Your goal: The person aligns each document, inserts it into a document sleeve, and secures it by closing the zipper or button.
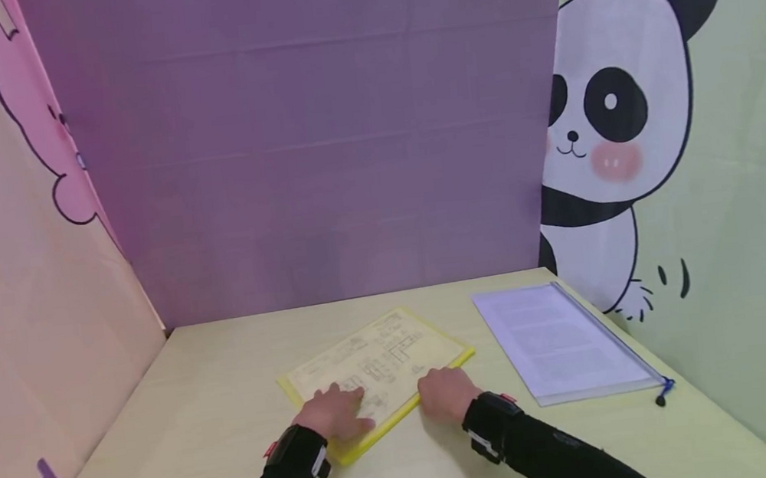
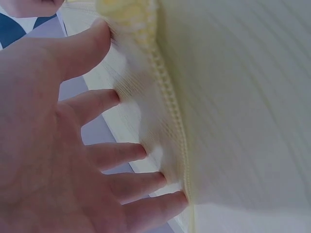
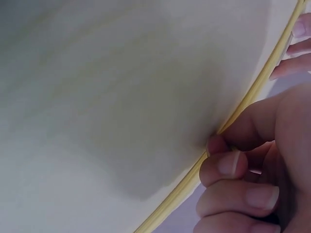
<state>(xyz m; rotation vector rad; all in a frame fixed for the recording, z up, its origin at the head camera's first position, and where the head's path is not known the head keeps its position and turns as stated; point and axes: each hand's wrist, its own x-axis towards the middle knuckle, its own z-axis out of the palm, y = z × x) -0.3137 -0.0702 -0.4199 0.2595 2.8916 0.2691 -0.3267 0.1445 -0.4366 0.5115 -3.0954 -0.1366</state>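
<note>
A flat, yellow-edged zip document pouch (image 1: 394, 357) with a printed sheet showing in it lies slanted on the table. My left hand (image 1: 336, 413) rests on its near left part, fingers spread. In the left wrist view, the left fingertips (image 2: 154, 179) press on its surface beside the toothed yellow edge. At the near long edge, my right hand (image 1: 445, 396) has its fingers curled. Seen from the right wrist, the thumb and index finger of the right hand (image 3: 248, 179) pinch the yellow edge strip (image 3: 257, 87); whether a zip slider is between them is hidden.
To the right lies a second clear pouch (image 1: 559, 341) holding printed sheets, with a dark strip along its right side and a blue cord pull (image 1: 664, 389) at the near corner. The pale table (image 1: 231, 392) meets a purple panel behind and printed cloth walls at both sides.
</note>
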